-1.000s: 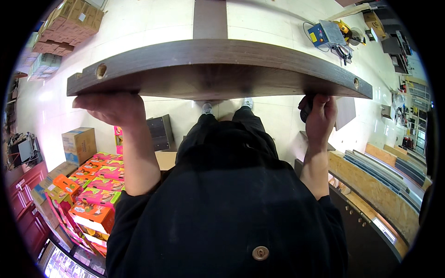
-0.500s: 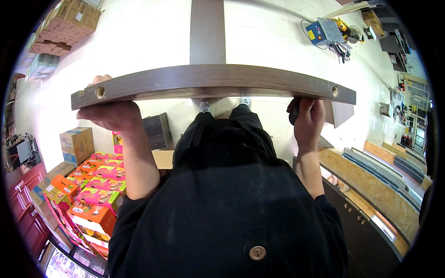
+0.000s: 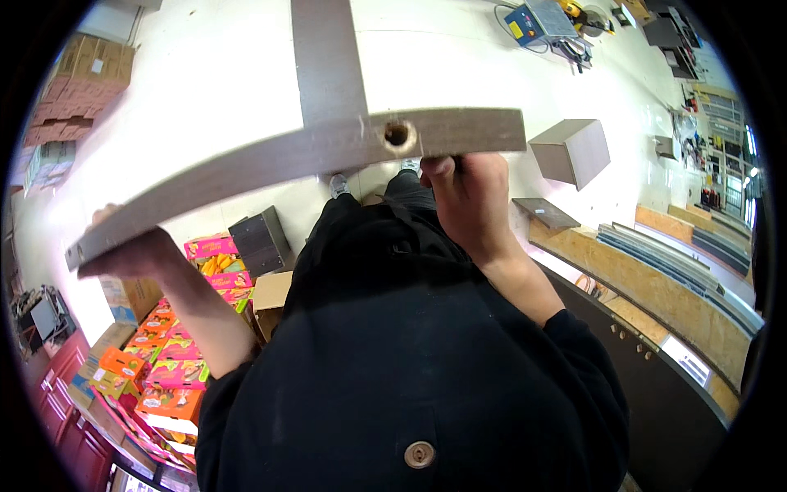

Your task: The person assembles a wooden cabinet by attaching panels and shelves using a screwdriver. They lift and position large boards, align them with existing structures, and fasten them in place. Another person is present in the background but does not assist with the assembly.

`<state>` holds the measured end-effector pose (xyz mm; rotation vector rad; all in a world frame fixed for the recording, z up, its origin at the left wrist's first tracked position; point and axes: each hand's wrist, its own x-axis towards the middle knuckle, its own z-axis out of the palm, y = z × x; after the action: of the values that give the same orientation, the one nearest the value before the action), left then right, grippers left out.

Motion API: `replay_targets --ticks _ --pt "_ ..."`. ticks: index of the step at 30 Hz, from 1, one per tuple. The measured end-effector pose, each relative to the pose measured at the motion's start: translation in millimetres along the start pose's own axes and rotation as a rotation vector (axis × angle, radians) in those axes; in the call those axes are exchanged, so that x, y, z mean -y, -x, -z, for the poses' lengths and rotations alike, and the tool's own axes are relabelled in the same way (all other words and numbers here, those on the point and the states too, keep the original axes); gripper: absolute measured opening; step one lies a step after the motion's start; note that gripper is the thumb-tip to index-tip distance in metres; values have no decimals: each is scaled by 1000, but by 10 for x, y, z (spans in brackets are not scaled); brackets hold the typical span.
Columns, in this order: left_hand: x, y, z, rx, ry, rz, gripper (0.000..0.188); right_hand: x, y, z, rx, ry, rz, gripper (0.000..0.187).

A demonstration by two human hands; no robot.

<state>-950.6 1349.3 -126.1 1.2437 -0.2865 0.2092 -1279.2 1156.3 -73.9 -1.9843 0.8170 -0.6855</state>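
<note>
A long brown board (image 3: 451,131) is held up in front of the person, running from the left across to the right, its left end nearer than the middle. A round hole (image 3: 398,134) shows in its narrow edge toward the right end.

The left hand (image 3: 131,252) grasps the board's left end, palm beneath and fingertips over the far side. The right hand (image 3: 475,197) is just right of the hole, touching the board's underside with curled fingers; whether it grips the board cannot be told.

Beyond the board, a brown strip (image 3: 328,61) lies on the pale floor (image 3: 434,70), leading away to the far side. Far right are a blue machine (image 3: 537,25) and, nearer, a grey-brown box (image 3: 570,154).

On the left, a dark box (image 3: 261,240) stands near bright fruit cartons (image 3: 176,348). On the near right is a dark panel (image 3: 631,369) with small fittings along its edge.
</note>
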Motion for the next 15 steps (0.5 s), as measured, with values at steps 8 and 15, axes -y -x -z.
replay_targets --ticks 8,15 --pt "-51 383 -202 551 372 -39 83 -481 130 340 -143 -69 47 16" --pt "-785 892 -899 114 -344 -337 46 -826 49 825 -9 -82 58 28"
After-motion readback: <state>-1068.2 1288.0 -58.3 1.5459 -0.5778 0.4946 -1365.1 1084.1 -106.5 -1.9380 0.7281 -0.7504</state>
